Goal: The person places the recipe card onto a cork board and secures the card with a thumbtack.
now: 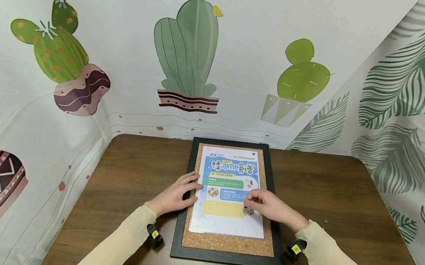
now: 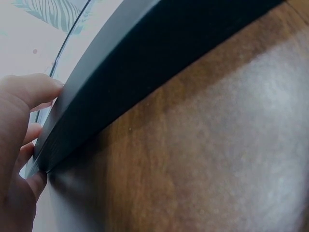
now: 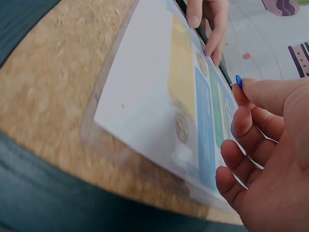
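A laminated sheet with a colourful printed poster (image 1: 226, 225) lies on a cork board (image 1: 228, 243) with a black frame (image 1: 227, 258). My left hand (image 1: 177, 193) rests over the frame's left side, fingers spread and fingertips at the sheet's left edge. In the left wrist view, its fingers (image 2: 36, 92) lie along the black frame. Over the poster's lower right part, my right hand (image 1: 267, 204) pinches a blue push pin (image 3: 239, 81) between thumb and forefinger. The pin's metal point sticks out from the fingertips, and the other fingers are loosely curled.
A dark blue pin head (image 1: 254, 154) sits at the sheet's top right corner. On the brown wooden table (image 1: 319, 185), a small green piece (image 1: 325, 221) lies right of the board. Behind the table hangs a cactus-print cloth (image 1: 242, 67).
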`<action>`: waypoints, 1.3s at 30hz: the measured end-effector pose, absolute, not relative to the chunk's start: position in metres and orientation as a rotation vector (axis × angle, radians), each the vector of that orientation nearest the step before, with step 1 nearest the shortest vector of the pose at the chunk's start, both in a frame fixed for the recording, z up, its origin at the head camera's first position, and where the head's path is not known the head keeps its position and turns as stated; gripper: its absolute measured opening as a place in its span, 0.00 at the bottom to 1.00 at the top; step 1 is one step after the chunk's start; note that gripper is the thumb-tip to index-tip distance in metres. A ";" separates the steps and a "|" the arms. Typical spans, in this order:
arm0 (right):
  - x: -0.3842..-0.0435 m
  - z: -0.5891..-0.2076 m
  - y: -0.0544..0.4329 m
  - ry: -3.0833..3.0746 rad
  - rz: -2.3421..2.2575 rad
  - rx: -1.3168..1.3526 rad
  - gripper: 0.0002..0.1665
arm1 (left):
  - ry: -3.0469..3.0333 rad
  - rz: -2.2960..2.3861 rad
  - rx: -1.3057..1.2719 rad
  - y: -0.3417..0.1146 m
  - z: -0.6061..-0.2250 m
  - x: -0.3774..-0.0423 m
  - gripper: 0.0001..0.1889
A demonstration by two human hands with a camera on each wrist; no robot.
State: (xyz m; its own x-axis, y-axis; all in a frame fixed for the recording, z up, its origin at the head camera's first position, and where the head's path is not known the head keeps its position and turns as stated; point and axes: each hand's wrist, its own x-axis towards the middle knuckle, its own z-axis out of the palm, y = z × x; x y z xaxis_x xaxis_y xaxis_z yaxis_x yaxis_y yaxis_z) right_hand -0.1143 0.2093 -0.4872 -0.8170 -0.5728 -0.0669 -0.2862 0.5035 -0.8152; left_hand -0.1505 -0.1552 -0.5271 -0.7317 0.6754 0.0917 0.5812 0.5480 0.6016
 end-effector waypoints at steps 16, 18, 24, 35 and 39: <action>-0.114 -0.497 0.172 2.296 -1.248 -0.770 0.08 | 2.633 0.935 1.075 -0.155 -0.527 -0.151 0.22; -0.115 -0.498 0.167 2.291 -1.238 -0.781 0.08 | 2.631 0.936 1.077 -0.154 -0.526 -0.151 0.22; -0.116 -0.500 0.155 2.310 -1.172 -0.831 0.08 | 2.631 0.931 1.071 -0.154 -0.526 -0.151 0.22; -0.116 -0.495 0.130 2.380 -1.048 -0.973 0.07 | 2.640 0.918 1.074 -0.155 -0.527 -0.151 0.22; -0.117 -0.495 0.120 2.369 -1.022 -1.007 0.07 | 2.642 0.918 1.079 -0.155 -0.527 -0.151 0.22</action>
